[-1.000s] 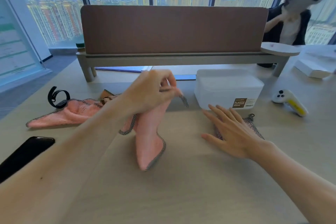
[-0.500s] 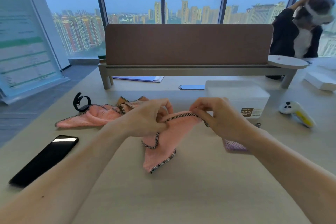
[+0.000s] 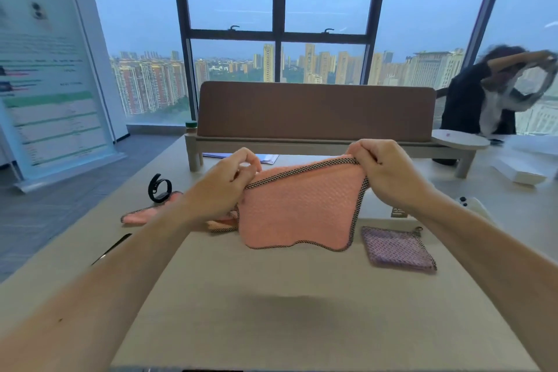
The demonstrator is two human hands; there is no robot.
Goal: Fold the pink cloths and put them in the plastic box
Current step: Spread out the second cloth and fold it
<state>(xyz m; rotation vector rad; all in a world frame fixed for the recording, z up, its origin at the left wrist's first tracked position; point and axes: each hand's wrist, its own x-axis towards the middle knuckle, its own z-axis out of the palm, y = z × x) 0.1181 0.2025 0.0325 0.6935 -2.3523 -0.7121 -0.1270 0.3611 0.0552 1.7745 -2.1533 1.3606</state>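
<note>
A pink cloth (image 3: pixel 299 211) with a dark checked border hangs spread out in the air above the table. My left hand (image 3: pixel 232 184) pinches its top left corner and my right hand (image 3: pixel 383 172) grips its top right corner. Another pink cloth (image 3: pixel 142 216) lies crumpled on the table to the left, partly behind my left forearm. The plastic box (image 3: pixel 398 213) is almost wholly hidden behind the held cloth and my right wrist; only its brown label shows.
A folded purple mesh cloth (image 3: pixel 397 249) lies on the table to the right. A black wristband (image 3: pixel 159 189) stands at the left, a black phone edge (image 3: pixel 111 249) nearer. A brown desk divider (image 3: pixel 314 112) crosses the back. Another person sits at far right.
Both hands have lifted the pink cloth off the table and pulled its top corners apart, so it now hangs flat. The camera view has tilted upward.
</note>
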